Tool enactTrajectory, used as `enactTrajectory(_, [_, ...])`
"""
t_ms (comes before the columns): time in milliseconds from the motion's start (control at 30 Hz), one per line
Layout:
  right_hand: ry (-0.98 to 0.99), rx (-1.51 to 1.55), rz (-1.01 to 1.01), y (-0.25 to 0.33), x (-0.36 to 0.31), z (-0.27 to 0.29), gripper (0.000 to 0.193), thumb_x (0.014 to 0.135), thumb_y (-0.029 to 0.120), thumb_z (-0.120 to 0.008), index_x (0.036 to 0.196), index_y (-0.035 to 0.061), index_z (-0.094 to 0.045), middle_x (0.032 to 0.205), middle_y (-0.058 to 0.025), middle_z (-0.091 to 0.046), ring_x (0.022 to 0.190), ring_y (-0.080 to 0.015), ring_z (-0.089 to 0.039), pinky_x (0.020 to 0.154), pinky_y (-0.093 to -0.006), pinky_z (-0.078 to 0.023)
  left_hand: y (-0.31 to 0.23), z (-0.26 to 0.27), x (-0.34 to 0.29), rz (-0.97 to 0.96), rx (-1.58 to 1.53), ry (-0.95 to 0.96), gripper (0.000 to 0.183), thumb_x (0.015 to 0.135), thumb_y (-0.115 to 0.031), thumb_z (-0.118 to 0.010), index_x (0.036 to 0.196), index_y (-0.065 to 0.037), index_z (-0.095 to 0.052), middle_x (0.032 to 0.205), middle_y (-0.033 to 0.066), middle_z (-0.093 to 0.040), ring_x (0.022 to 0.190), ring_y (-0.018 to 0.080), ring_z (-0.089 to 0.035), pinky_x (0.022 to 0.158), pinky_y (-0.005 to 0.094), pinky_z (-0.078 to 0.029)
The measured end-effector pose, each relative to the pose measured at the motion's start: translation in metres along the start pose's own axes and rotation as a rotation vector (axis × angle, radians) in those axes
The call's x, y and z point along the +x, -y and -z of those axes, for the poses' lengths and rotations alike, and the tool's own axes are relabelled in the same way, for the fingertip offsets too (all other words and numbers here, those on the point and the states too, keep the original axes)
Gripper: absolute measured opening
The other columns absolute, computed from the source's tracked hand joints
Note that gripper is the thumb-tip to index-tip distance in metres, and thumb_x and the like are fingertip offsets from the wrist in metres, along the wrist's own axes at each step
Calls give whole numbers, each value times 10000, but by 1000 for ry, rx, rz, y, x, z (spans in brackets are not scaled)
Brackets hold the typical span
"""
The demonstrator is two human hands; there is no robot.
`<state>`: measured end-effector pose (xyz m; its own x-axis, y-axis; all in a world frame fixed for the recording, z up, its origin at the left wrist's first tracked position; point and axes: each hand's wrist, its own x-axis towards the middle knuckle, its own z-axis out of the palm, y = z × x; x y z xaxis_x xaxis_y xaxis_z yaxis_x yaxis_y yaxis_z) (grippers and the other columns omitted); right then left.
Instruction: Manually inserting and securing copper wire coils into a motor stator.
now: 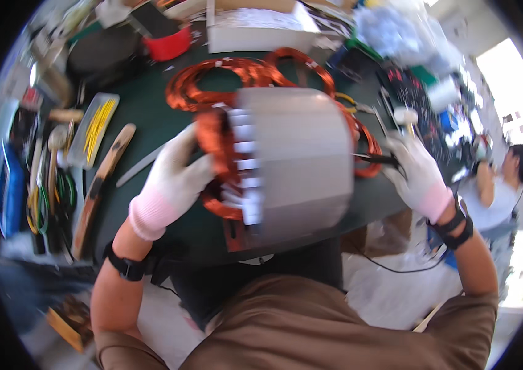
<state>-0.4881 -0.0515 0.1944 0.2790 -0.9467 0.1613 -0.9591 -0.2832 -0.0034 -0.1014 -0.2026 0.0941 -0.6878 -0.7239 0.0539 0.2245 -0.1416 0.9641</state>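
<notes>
A grey cylindrical motor stator [304, 160] lies on its side on the dark green table in front of me, blurred. White slot insulation strips [248, 163] stick out of its left end beside the orange copper winding [217, 145]. My left hand [172, 182], in a white glove with a pink cuff, has its fingers and thumb round that winding. At the stator's right end, my right hand [414, 169], gloved alike, closes on a slim dark tool [377, 158] pointing at the stator; its exact kind is unclear. Loose copper wire coils [212, 83] lie behind the stator.
On the left are a wooden stick [104, 185], a clear tray of yellow strips [95, 129] and several hand tools. Further back stand a white box [255, 40] and a red container [169, 46]. A white-headed mallet [405, 116] lies right. Another person [495, 191] is at far right.
</notes>
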Motion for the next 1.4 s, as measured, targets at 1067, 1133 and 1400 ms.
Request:
enactTrajectory(1067, [-798, 1230, -196, 64, 83, -84, 163, 950, 48, -633, 1091, 7, -706, 943, -67, -688, 830, -204, -662, 704, -318, -542, -18, -43, -19, 174, 138, -143, 471, 1122, -315, -447, 1505, -44, -486, 1476, 119, -579, 1333, 253, -581, 1130, 413, -481])
enactTrajectory(1133, [-578, 1745, -426, 71, 101, -89, 242, 1052, 169, -570, 1072, -42, -688, 925, -19, -660, 854, -93, -599, 758, -267, -504, -12, -27, -18, 165, 89, -177, 469, 1121, -316, -447, 1501, -43, -488, 1472, 119, -581, 1331, 251, -581, 1130, 412, -480])
enactTrajectory(1400, [-664, 1743, -582, 113, 118, -109, 250, 1088, 192, -510, 1110, -28, -626, 919, -110, -628, 863, -173, -565, 857, -320, -485, 0, -58, -10, 159, -131, -356, 463, 1119, -321, -449, 1484, -40, -498, 1454, 116, -589, 1324, 244, -581, 1127, 406, -479])
